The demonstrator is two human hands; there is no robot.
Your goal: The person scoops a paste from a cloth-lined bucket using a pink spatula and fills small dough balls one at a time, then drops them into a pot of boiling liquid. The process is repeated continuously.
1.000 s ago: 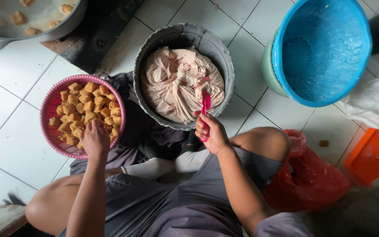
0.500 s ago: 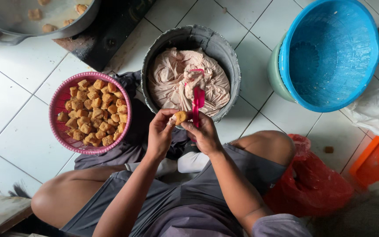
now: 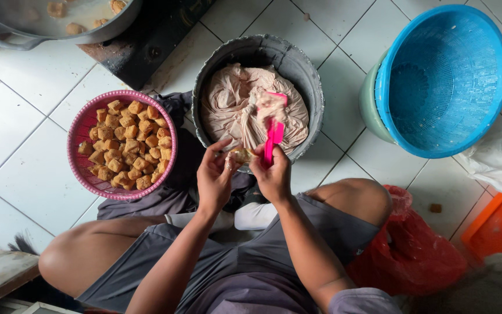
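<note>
My left hand [image 3: 215, 177] pinches a golden fried tofu cube [image 3: 241, 155] just in front of the grey bucket [image 3: 297, 67]. My right hand [image 3: 274, 177] grips a pink plastic spoon [image 3: 272, 136] and also touches the cube; the spoon's blade carries pale paste. The bucket holds a beige cloth bundle of paste [image 3: 236, 107]. To the left, a pink perforated basket [image 3: 82, 139] sits heaped with several fried tofu cubes [image 3: 126, 145].
A blue plastic colander [image 3: 443, 81] rests in a green bowl at upper right. A grey pan [image 3: 59, 23] with fried pieces sits on a dark stove at upper left. A red plastic bag [image 3: 408, 250] lies by my right knee, with a white bag and orange tray beyond it.
My left hand left the pink basket with a tofu cube and came to the bucket's front edge. My right hand with the spoon has met it there.
</note>
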